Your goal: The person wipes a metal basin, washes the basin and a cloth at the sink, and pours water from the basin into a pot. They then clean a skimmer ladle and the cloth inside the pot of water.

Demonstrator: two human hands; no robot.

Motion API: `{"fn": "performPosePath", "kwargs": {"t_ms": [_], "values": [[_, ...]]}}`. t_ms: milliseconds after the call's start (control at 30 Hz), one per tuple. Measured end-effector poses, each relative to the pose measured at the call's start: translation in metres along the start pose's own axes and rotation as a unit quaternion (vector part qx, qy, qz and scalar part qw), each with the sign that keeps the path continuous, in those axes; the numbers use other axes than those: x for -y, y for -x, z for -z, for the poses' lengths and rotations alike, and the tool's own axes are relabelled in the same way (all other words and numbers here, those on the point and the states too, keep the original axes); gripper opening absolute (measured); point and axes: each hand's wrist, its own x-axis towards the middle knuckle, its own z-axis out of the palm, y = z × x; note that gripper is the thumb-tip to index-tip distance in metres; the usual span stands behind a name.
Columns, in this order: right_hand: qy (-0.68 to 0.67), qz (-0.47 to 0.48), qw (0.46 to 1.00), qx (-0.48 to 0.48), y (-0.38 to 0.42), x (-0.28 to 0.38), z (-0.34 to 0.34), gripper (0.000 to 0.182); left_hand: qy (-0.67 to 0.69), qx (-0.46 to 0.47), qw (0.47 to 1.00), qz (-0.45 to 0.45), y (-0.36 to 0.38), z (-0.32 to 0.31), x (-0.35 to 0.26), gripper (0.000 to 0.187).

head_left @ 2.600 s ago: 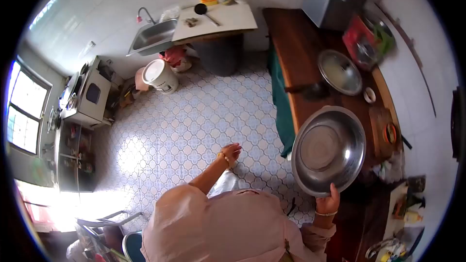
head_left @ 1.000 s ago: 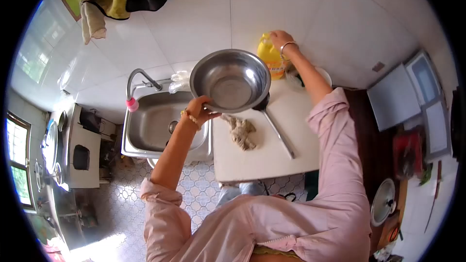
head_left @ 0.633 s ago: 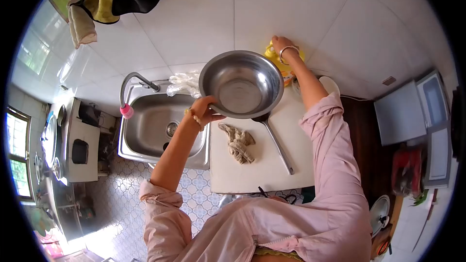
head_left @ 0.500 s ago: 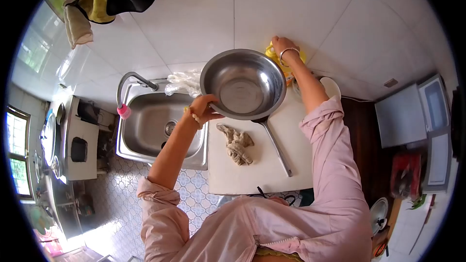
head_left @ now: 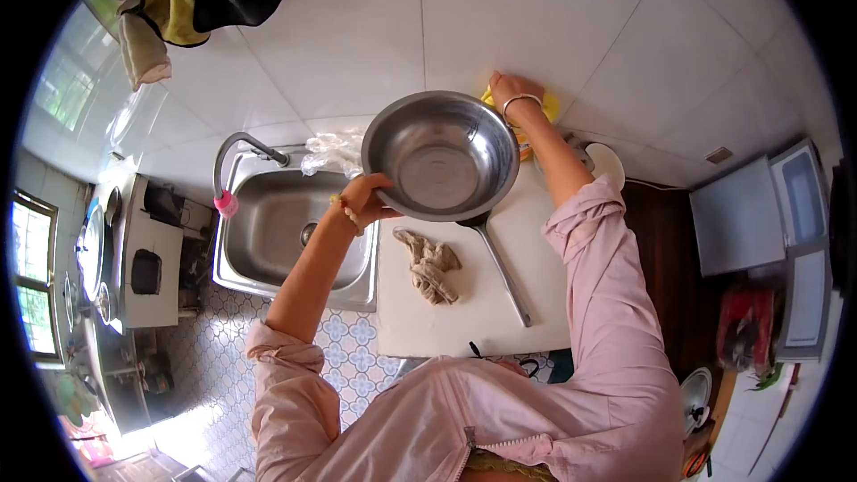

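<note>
My left hand [head_left: 365,201] grips the near left rim of a steel bowl [head_left: 440,156], its thumb over the edge. The bowl is held tilted above the counter and looks empty. Behind the bowl's right side, my right hand [head_left: 515,94] is closed at a yellow object [head_left: 550,108] near the wall; what its fingers hold is hidden. A crumpled beige cloth [head_left: 428,266] lies on the counter. Right of it rests a long metal handle [head_left: 504,270], its far end partly under the bowl.
A steel sink [head_left: 268,214] with a curved faucet [head_left: 220,153] and pink nozzle is at the left. A clear plastic bag [head_left: 332,152] lies behind it. The white counter [head_left: 446,330] has a round white item [head_left: 607,165] at its back right. Cloths [head_left: 192,0] hang upper left.
The bowl and my left hand have shifted slightly left in view. My right hand has turned at the wrist and moved slightly left and down.
</note>
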Motion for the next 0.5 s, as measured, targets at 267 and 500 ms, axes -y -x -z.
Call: {"fn": "performPosePath", "kwargs": {"t_ms": [267, 500], "values": [[-0.491, 0.056, 0.851, -0.18, 0.034, -0.032, -0.024, 0.037, 0.028, 0.038, 0.998, -0.034, 0.009, 0.002, 0.013, 0.044], [-0.593, -0.053, 0.793, 0.129, 0.158, -0.034, -0.021, 0.056, 0.047, 0.038, 0.998, -0.032, 0.026, 0.028, 0.025, 0.042]]}}
